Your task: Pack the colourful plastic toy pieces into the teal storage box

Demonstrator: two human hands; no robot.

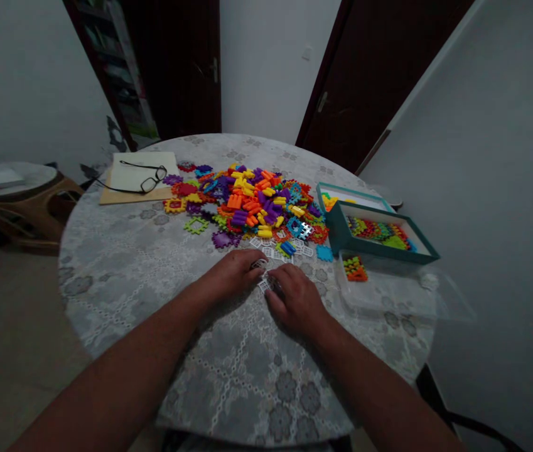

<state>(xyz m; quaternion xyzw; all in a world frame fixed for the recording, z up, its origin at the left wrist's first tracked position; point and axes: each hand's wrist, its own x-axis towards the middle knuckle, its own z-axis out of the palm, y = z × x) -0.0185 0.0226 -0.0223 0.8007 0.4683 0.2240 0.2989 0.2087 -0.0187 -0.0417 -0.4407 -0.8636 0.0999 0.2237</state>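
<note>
My left hand (234,271) is closed, with a small white lattice piece (259,263) pinched between thumb and fingers. Close beside it, my right hand (297,297) curls its thumb and fingers together over the tablecloth; what sits between them is mostly hidden. Another white lattice piece (264,286) shows in the gap between the hands. Just beyond the fingertips lie several flat white window-like pieces (278,253) and a blue connector piece (287,248). Behind them rises a heap of colourful plastic building pieces (250,199) in orange, yellow, purple, green and blue.
A teal box (388,250) holding colourful pieces stands right of the heap, its lid (355,193) behind it. In front is a clear plastic tray (388,292) with some pieces. Glasses (148,183) rest on a pale board (120,172) at the left. The round table (120,282) has a patterned cloth.
</note>
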